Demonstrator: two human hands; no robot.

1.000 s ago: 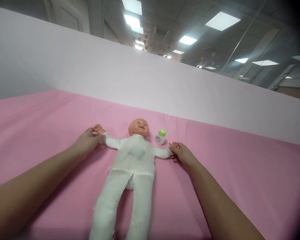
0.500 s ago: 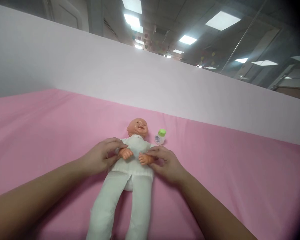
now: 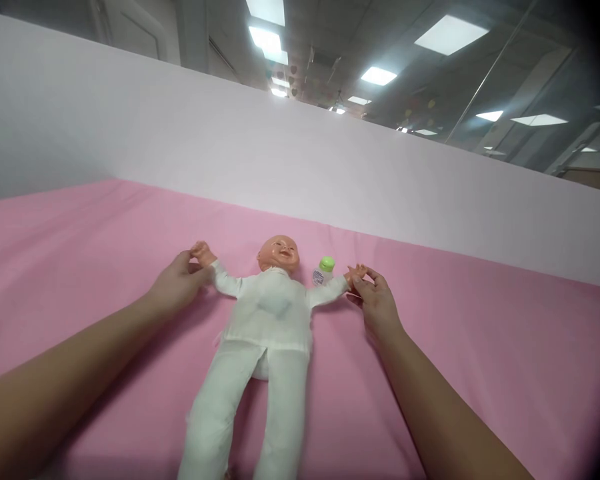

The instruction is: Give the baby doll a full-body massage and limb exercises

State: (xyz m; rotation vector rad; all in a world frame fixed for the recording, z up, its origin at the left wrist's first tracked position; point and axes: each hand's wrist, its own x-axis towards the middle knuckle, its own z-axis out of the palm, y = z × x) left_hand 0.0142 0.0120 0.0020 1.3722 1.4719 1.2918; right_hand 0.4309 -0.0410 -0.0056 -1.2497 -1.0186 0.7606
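Note:
A baby doll (image 3: 270, 313) in a white top and trousers lies on its back, its head toward the wall and its feet cut off by the lower frame edge. Both its arms are spread out to the sides. My left hand (image 3: 179, 283) is closed around the doll's hand and wrist on the left. On the other side, my right hand (image 3: 379, 303) pinches the doll's other hand between thumb and fingers. A small clear bottle (image 3: 323, 272) with a green cap stands beside the doll's head, its lower part behind the doll's sleeve.
Pink cloth (image 3: 470, 360) covers the surface under the doll, with some creases. A low white wall (image 3: 300, 167) runs along the back and left side. Beyond it are glass and lit ceiling panels.
The doll's arms have gone from folded over its chest to stretched out sideways. Both my hands moved apart and up with them, still holding on. The bottle has stayed put.

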